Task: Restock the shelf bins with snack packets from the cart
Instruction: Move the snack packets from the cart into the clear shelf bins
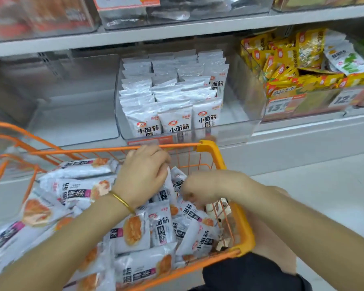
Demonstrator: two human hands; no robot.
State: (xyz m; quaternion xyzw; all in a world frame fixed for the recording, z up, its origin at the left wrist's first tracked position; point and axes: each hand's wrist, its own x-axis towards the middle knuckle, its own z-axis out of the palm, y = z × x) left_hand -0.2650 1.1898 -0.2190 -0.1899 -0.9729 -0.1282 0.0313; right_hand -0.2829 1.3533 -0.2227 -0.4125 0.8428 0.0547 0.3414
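An orange wire cart point(208, 148) stands against the shelf, heaped with white snack packets point(160, 229) printed in black with an orange picture. Both hands are down inside it. My left hand point(143, 173), with a gold bangle on the wrist, is closed around a few upright white packets point(168, 183). My right hand point(200, 190) is curled just to the right, its fingers on the same packets. On the shelf behind, a clear bin point(231, 131) holds neat rows of the same white packets point(172, 95), with free room at its right side.
A clear bin at the left point(76, 114) shows no packets. To the right a bin of yellow packets point(286, 66) carries price tags. More bins stand on the shelf above point(135, 34). Pale floor lies to the right of the cart.
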